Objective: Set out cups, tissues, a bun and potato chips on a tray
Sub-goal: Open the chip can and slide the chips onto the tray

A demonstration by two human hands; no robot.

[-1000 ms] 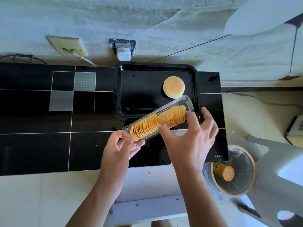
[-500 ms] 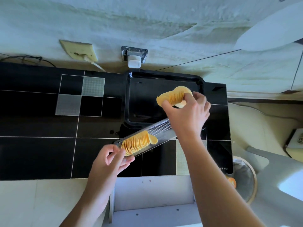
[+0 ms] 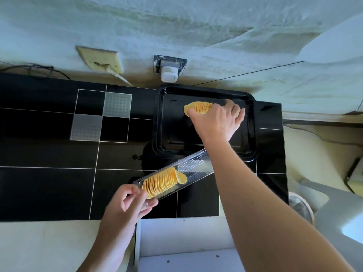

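A black tray lies on the black tiled counter by the wall. My right hand reaches over the tray's far middle and grips a stack of potato chips, held low over the tray floor. The bun is hidden under this hand. A clear plastic chip sleeve lies slanted in front of the tray, with the remaining chips bunched at its near-left end. My left hand pinches that end of the sleeve.
A white charger sits in a wall socket just behind the tray, and a beige wall plate with a cable is to its left. A bin stands right of the counter. A white drawer is open below.
My right hand pulled a stack of chips out of the sleeve and carried it away over the tray, covering the bun. My left hand kept hold of the sleeve's end.
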